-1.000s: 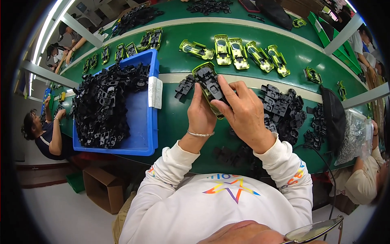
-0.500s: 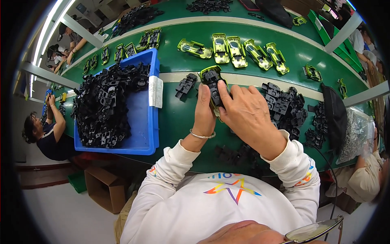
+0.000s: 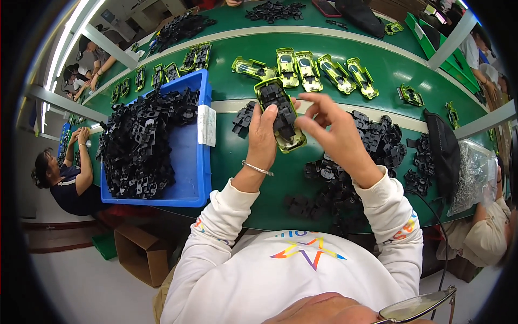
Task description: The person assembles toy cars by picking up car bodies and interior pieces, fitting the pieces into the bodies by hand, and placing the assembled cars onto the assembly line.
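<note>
Gripping a yellow-green toy car point(image 3: 280, 116), left hand point(image 3: 263, 141) closed, right hand point(image 3: 335, 135) open beside white-labelled blue bin point(image 3: 189, 178).

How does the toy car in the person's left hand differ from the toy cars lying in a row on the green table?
The toy car in the left hand shows its black underside; the row cars show green tops with dark windows. The held car is off the table; the row cars rest on the green table. Both have yellow-green bodies.

Both forearms up from lower edge, white sleeves, elbows bent. Left hand point(image 3: 263, 137) raised, fingers curled in a grip, bracelet at wrist. Right hand point(image 3: 334, 135) just beside it, fingers spread loose, thumb and forefinger extended leftward.
</note>
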